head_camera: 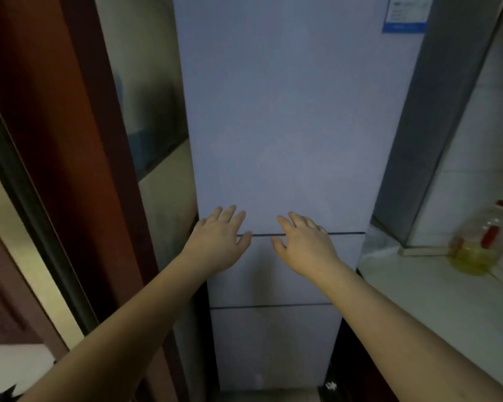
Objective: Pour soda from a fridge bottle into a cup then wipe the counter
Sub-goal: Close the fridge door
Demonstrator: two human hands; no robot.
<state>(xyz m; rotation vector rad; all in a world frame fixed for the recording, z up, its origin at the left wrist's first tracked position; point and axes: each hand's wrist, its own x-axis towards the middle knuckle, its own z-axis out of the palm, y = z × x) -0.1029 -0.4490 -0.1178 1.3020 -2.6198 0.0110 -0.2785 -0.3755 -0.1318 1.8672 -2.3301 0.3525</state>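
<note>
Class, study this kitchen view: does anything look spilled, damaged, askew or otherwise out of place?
Nothing stands out. The fridge doors are closed and aligned, both hands reach open toward the seam between them, and the oil bottle stands upright on the counter with no spill visible.

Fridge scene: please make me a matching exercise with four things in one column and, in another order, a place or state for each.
Things:
1. fridge
2. left hand
3. oil bottle
4. blue label

Places or states:
A. stands on the white counter at the right
B. sits at the top right corner of the upper door
C. all doors closed
D. open, fingers straight, at the lower left of the upper door

Pairs: 1-C, 2-D, 3-A, 4-B
</note>
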